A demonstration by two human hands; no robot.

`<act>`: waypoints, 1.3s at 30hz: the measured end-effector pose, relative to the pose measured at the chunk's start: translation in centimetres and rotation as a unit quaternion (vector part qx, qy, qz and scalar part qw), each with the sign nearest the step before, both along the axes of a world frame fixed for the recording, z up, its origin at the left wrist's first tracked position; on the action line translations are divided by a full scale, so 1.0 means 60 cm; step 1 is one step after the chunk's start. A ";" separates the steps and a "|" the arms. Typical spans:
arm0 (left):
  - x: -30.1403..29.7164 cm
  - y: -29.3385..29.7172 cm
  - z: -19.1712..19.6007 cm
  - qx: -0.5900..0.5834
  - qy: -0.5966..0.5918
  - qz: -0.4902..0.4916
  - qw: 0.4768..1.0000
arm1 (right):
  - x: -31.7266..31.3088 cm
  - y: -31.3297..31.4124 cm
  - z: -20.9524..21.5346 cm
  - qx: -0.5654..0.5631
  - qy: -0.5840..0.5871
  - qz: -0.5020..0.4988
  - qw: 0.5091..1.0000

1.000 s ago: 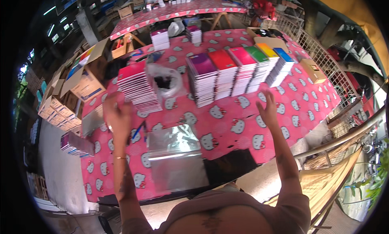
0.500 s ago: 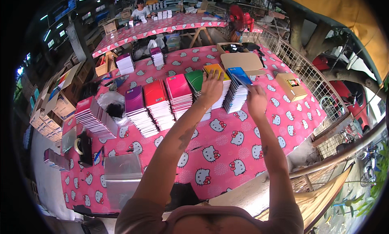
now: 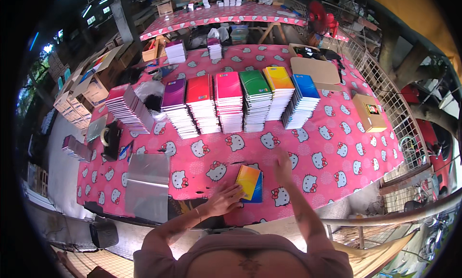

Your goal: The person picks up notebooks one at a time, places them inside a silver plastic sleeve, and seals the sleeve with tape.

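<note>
L hand (image 3: 225, 199) on ylw ntbk (image 3: 249, 181), blu (image 3: 257, 194) below

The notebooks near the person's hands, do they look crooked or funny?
Yes, a bit: the yellow notebook lies slanted on top of the blue notebook, so their edges don't line up. The left hand is at the yellow one's lower edge.

Yellow notebook (image 3: 249, 181), askew, overlapping blue notebook (image 3: 258, 194)
</note>
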State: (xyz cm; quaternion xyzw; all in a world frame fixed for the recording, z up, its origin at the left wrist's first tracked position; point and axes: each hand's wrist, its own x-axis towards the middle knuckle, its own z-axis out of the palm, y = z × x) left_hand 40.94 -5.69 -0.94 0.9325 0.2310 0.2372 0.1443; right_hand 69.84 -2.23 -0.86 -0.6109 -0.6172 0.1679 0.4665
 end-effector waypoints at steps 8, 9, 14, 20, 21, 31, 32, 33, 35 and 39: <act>0.083 0.373 0.245 0.226 0.020 0.284 0.931 | -0.039 0.267 0.233 0.178 -0.324 -0.026 0.929; 0.073 0.377 0.244 0.245 0.021 0.252 0.936 | -0.020 0.267 0.234 0.153 -0.356 -0.027 0.921; 0.024 0.193 0.383 0.229 -0.134 0.251 0.931 | 0.032 0.041 0.144 0.141 0.001 0.027 0.990; 0.107 0.104 0.206 -0.150 0.258 0.142 0.944 | 0.002 -0.057 -0.086 0.028 -0.160 0.262 0.951; 0.106 0.087 0.128 -0.197 0.101 0.106 0.969 | -0.004 -0.043 -0.067 -0.042 -0.106 0.293 0.949; 0.000 0.338 0.255 0.276 -0.004 0.387 0.880 | -0.165 0.239 0.237 0.274 -0.247 0.051 0.928; -0.020 0.364 0.249 0.254 0.056 0.367 0.893 | -0.170 0.269 0.233 0.262 -0.269 0.045 0.926; -0.015 0.368 0.250 0.258 0.039 0.337 0.904 | -0.156 0.285 0.221 0.242 -0.295 0.034 0.924; -0.026 0.351 0.280 0.270 0.010 0.291 0.918 | -0.135 0.269 0.219 0.292 -0.288 0.039 0.911; -0.052 0.177 0.314 0.231 -0.238 0.305 0.893 | -0.088 0.102 0.199 0.206 -0.053 0.108 0.971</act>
